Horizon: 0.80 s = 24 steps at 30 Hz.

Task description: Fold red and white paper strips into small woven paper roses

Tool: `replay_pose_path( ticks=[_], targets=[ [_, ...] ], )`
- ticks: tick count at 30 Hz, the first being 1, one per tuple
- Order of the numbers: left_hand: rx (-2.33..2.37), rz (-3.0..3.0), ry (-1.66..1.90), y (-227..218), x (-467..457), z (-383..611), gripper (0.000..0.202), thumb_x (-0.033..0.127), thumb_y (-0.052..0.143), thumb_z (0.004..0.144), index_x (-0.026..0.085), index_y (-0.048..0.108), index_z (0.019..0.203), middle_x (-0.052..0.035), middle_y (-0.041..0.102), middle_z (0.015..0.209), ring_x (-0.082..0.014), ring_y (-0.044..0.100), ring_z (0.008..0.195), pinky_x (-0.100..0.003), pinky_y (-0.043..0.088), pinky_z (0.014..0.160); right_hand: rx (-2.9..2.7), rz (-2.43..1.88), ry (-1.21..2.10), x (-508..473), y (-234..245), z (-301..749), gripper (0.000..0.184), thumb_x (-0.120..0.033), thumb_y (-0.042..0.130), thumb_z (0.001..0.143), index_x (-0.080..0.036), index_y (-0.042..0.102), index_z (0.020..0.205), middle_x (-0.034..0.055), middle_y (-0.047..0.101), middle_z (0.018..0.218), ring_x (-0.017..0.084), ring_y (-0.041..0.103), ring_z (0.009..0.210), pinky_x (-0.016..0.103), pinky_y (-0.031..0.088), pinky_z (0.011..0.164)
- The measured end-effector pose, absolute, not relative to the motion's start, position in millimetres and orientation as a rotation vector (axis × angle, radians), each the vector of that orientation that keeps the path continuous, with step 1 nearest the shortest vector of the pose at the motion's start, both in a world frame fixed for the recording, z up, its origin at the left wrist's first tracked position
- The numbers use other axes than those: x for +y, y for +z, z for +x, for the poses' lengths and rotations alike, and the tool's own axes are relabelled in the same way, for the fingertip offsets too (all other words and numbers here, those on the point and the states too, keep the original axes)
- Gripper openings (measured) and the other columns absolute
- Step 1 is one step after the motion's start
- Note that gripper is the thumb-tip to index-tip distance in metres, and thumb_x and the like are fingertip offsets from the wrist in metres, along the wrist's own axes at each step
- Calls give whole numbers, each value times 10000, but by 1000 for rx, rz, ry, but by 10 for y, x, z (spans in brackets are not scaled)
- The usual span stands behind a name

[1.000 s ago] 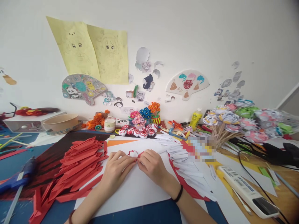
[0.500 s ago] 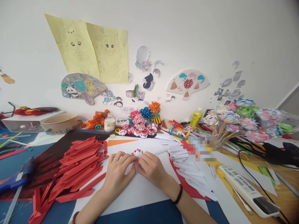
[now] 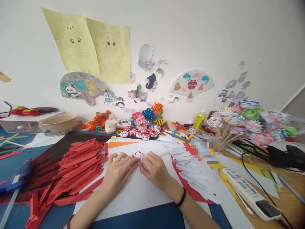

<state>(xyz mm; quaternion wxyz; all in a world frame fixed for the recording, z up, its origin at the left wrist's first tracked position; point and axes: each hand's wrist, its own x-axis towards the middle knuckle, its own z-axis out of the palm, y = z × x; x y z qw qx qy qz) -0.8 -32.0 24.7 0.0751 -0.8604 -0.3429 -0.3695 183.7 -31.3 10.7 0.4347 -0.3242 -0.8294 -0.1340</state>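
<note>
Between my two hands, above the white paper sheet (image 3: 133,197), is a small red-and-white folded paper flower (image 3: 137,154). My left hand (image 3: 120,170) pinches its near left side with thumb and forefinger. On the right side, the bent fingers of my right hand (image 3: 152,167) close on it, with the thumb underneath. Both hands hide most of the flower's lower part. A heap of folded red paper strips (image 3: 78,168) lies left of my left hand. Folded white paper strips (image 3: 190,171) are fanned out to the right of my right hand.
Several finished red-and-white paper flowers (image 3: 145,133) stand behind the sheet. A blue glue gun (image 3: 19,179) lies at far left. A white power strip (image 3: 250,192) with a black cable sits at right, near a bunch of paper flowers on sticks (image 3: 234,119). A jar (image 3: 111,124) stands behind.
My left hand's thumb has come up closer to its forefinger beside the flower. The flower appears slightly more to the left. The view has shifted a little.
</note>
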Motion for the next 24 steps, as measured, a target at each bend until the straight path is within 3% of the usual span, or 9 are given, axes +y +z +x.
replay_pose_path(
  ticks=[7, 14, 24],
  targets=[
    [-958, -2466, -1039, 223, -334, 12, 211, 174, 498, 936, 241, 622, 1093, 4, 726, 951, -181, 561, 825, -357, 296, 799, -2049, -807, -175, -311, 89, 1863, 158, -93, 490, 894, -184, 511, 767, 25, 576, 705, 154, 493, 689, 285, 422, 610],
    [-1170, -2291, -1134, 187, -414, 122, 142, 185, 507, 906, 222, 644, 908, -6, 715, 851, -185, 572, 818, -383, 287, 850, -2036, -773, -114, -342, 35, 1794, 130, -109, 504, 906, -188, 532, 806, 31, 595, 730, 159, 513, 704, 290, 440, 629],
    [-1076, -2327, -1126, 216, -390, 5, 176, 181, 517, 924, 262, 667, 968, -2, 724, 942, -185, 572, 872, -381, 279, 834, -2087, -789, -117, -320, 122, 1857, 133, -121, 473, 925, -170, 593, 955, 63, 635, 823, 187, 546, 783, 323, 463, 677]
  ],
)
